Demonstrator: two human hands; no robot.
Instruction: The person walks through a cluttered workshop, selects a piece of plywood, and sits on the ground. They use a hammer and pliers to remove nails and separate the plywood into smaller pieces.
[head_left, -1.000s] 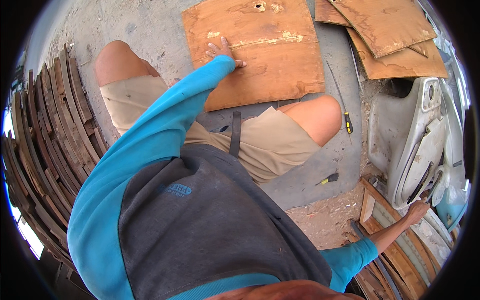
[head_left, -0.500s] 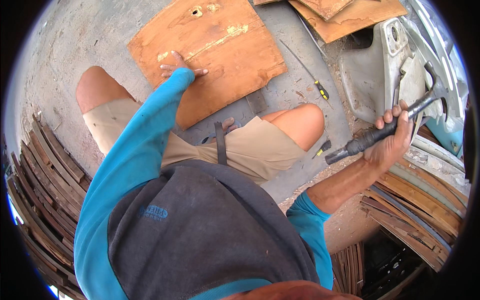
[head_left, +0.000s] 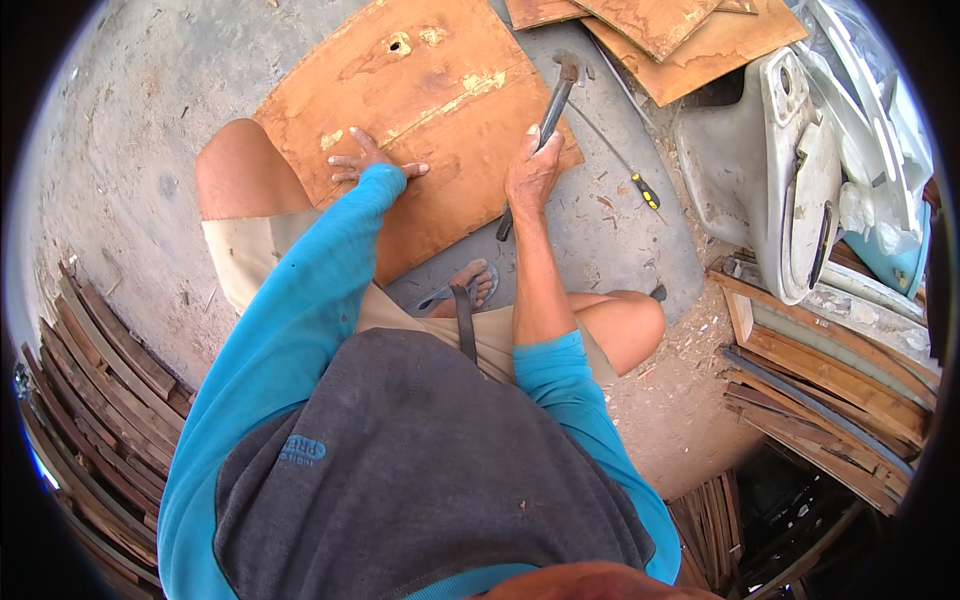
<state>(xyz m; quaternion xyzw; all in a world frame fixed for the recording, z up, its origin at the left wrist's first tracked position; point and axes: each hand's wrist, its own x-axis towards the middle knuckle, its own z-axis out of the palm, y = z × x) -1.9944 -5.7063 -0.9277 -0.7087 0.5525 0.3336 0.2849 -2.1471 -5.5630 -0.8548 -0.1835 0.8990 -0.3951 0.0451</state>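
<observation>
A brown plywood board (head_left: 440, 90) lies flat on the concrete floor in front of me. My left hand (head_left: 362, 162) rests flat on the board's near part, fingers spread. My right hand (head_left: 530, 172) grips the dark handle of a hammer (head_left: 545, 125). The hammer's head points away from me over the board's right edge. I am crouched, knees at either side, one sandalled foot (head_left: 470, 288) below the board.
A screwdriver with a yellow and black handle (head_left: 640, 185) lies on the floor right of the board. More plywood sheets (head_left: 680, 30) lie at the top. A grey moulded panel (head_left: 780, 180) leans at right, above stacked wooden frames (head_left: 820, 370). Curved wooden slats (head_left: 90, 380) pile at left.
My right hand took a hammer from the right side and carried it over to the board's right edge. My left hand stayed flat on the board.
</observation>
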